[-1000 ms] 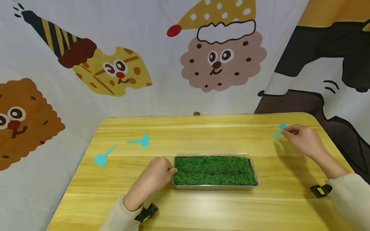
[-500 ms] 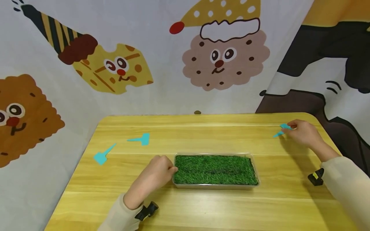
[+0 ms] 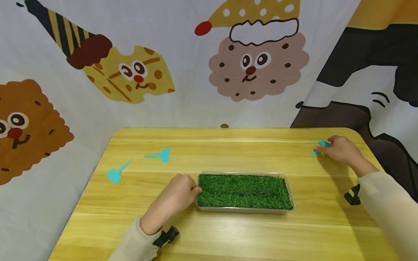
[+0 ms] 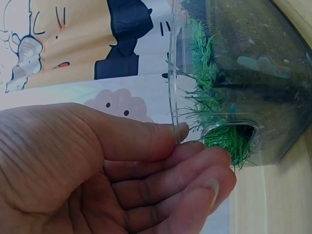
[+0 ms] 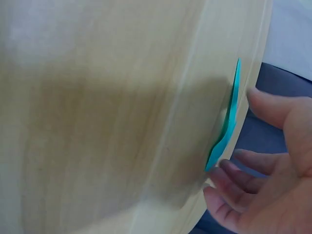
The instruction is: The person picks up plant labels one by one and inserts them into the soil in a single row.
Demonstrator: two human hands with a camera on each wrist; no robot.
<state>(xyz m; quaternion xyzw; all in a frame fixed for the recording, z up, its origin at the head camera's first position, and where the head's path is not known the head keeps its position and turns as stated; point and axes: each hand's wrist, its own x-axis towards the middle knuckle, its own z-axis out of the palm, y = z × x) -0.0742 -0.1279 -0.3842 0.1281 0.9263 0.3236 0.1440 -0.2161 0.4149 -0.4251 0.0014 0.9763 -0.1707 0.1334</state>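
Note:
In the head view a clear plastic tub (image 3: 245, 210) holds green artificial grass (image 3: 241, 190). My left hand (image 3: 177, 194) pinches its left rim between thumb and curled fingers; the left wrist view shows the thumb (image 4: 146, 141) over the rim. My right hand (image 3: 344, 150) is at the back right, over a turquoise plant label (image 3: 323, 144) on the table, which it partly covers. Seen from the right wrist, the fingertips (image 5: 217, 178) are at the label's wide end, and the thumb (image 5: 273, 105) stands apart from it.
Two more turquoise plant labels lie at the left: one with a straight-edged head (image 3: 165, 155), the other with a pointed head (image 3: 114, 175). The wooden table (image 3: 248, 239) ends at a wall hanging (image 3: 192, 108) printed with cartoon food.
My right hand has come down and in around the plant label at the back right, its thumb shifting slightly left. The left hand keeps its pinch on the tub's rim.

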